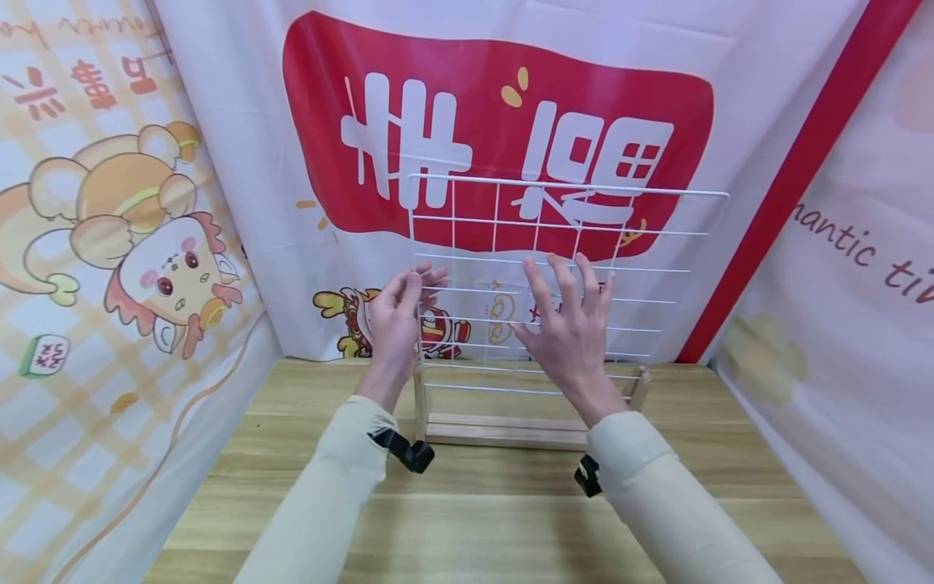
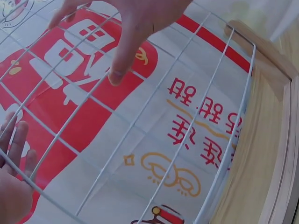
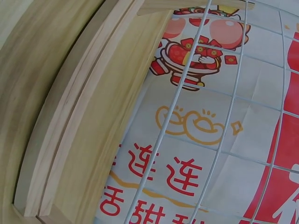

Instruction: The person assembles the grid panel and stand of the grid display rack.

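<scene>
A white wire grid panel [image 1: 516, 243] stands upright in a light wooden base [image 1: 503, 431]. At its left edge is my left hand [image 1: 397, 320], with the thumb beside the edge wire and fairly straight fingers reaching behind the grid. The left wrist view shows these fingers [image 2: 18, 140] spread beyond the wires, not visibly pinching one. My right hand [image 1: 572, 324] is spread in front of the grid's right half, fingers pointing up. Whether its fingertips touch the wires I cannot tell. The right wrist view shows the base [image 3: 70, 116] and grid wires but neither hand.
The base rests on a wood-grain table [image 1: 481, 519]. Behind the grid hangs a white cloth with a red printed panel [image 1: 496, 146]. A patterned cloth [image 1: 109, 268] borders the left side, and a pale printed cloth [image 1: 839, 324] the right.
</scene>
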The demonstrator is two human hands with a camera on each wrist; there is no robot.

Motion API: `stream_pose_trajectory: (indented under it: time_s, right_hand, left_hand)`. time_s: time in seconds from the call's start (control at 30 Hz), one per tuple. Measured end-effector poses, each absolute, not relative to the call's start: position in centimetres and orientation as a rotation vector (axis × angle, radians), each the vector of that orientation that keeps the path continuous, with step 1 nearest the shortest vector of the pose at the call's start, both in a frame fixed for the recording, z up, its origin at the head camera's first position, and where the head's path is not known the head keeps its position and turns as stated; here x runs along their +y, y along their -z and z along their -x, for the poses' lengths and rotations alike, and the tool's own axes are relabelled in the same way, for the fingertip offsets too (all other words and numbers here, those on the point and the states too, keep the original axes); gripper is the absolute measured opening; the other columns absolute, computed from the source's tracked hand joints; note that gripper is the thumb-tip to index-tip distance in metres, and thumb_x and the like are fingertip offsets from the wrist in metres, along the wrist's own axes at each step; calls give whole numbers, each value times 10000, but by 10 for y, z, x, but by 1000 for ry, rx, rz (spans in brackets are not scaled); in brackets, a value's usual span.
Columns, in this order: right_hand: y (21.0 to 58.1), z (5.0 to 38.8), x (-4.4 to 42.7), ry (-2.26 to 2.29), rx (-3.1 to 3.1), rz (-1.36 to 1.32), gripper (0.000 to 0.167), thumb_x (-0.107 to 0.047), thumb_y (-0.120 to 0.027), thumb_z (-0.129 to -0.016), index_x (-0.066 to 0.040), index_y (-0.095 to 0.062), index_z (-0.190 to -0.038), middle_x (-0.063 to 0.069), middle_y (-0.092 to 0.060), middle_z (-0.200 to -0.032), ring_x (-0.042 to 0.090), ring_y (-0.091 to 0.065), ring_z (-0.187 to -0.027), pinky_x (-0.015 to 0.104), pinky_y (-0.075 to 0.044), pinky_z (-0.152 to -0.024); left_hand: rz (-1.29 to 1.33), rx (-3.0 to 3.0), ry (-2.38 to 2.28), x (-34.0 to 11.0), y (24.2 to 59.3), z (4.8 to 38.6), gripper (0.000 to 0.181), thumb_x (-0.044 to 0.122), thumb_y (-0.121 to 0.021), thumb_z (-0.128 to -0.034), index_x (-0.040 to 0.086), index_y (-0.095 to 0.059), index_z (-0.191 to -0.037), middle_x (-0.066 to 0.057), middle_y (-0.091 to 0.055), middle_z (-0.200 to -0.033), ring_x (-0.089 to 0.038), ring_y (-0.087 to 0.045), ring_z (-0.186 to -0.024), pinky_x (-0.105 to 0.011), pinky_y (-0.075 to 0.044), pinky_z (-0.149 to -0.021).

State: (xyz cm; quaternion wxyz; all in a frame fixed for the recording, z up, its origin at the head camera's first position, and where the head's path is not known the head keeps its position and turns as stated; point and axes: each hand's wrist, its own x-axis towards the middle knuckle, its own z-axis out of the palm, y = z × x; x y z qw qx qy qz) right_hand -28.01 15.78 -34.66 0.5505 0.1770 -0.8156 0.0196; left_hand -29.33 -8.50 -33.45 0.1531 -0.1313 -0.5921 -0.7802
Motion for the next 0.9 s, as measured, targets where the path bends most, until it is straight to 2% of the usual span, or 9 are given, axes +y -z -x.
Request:
stream_pose_trajectory:
  time_s: [0.23,0.33,0.5,0.63,0.7,0.77,0.9]
  right_hand:
    - [348,280,163,-62,-1952,-450,961,-465,-871,-827,-243,-392,-1630,131,-407,-1662,397,-343,-1547,753,-226,-1280]
    - [346,279,172,-156,-1949,-515,923,-408,-887,-831,-199,-433,-1607,146,-416,-1656,385,-347,-1546,663,-319,-1289]
    - [335,279,192,-461,-1830,-533,649,-219,-838,-908,-112,-579,-1493,175,-505,-1575,361,-434,-1490,475,-449,-1251]
    - [329,278,212,-613,-1660,-282,450,-255,-760,-974,-132,-667,-1397,148,-595,-1485,305,-529,-1385,431,-445,-1216]
    - [326,276,224,-691,-1595,-108,428,-318,-736,-994,-160,-676,-1388,113,-605,-1479,238,-525,-1389,407,-430,-1215]
    - [321,274,236,-819,-1573,62,424,-387,-708,-1011,-214,-668,-1396,32,-594,-1488,127,-521,-1376,318,-457,-1185]
    - [311,270,257,-1122,-1646,277,410,-453,-648,-1042,-315,-648,-1428,-92,-610,-1414,-10,-554,-1278,168,-528,-1001]
  left_hand:
    - [243,-1559,2301,-72,331,295,366,318,-554,-1105,60,-662,-1341,-34,-797,-1214,-171,-741,-1183,-318,-566,-1104]
    - [171,-1472,2313,-68,331,296,296,280,-564,-1103,69,-692,-1266,-53,-804,-1175,-167,-757,-1148,-308,-569,-1060]
    - [75,-1422,2262,-62,331,298,255,251,-593,-1090,70,-724,-1212,-204,-774,-1238,-160,-767,-1119,-355,-554,-1045]
    - [43,-1404,2265,-56,330,297,285,241,-607,-1084,35,-708,-1253,-247,-752,-1262,-163,-753,-1151,-390,-526,-1099]
    - [34,-1398,2269,-54,330,297,295,242,-604,-1085,31,-701,-1268,-241,-755,-1258,-163,-746,-1165,-385,-521,-1112]
    - [25,-1395,2266,-53,330,297,303,242,-599,-1088,27,-697,-1277,-222,-764,-1245,-166,-744,-1168,-365,-528,-1107]
    - [15,-1392,2253,-53,334,296,275,239,-597,-1092,48,-709,-1255,-206,-773,-1223,-169,-748,-1156,-328,-541,-1070]
